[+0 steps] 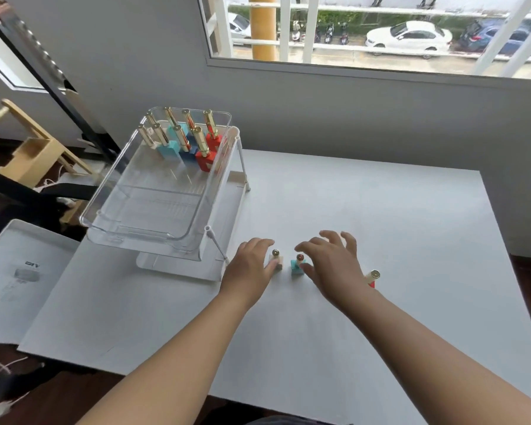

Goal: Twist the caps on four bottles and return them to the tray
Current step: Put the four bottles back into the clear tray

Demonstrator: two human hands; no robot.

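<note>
Three small bottles with gold caps stand on the white table (380, 210). My left hand (249, 268) lies beside a white bottle (277, 261), thumb tip touching its base, fingers loosely extended past it. My right hand (331, 265) hovers with fingers spread over a teal bottle (297, 266), thumb next to its base and index finger above its cap. Neither hand plainly grips a bottle. A red bottle (373, 278) stands behind my right wrist, partly hidden. The clear tray (126, 207) sits on a white stand at the left and holds several more gold-capped bottles (193, 142) at its far end.
The white stand's legs (218, 250) are close to my left hand. A white box lid (22, 271) lies left of the table. A wall and window run along the far side. Wooden items and cords are on the floor at left.
</note>
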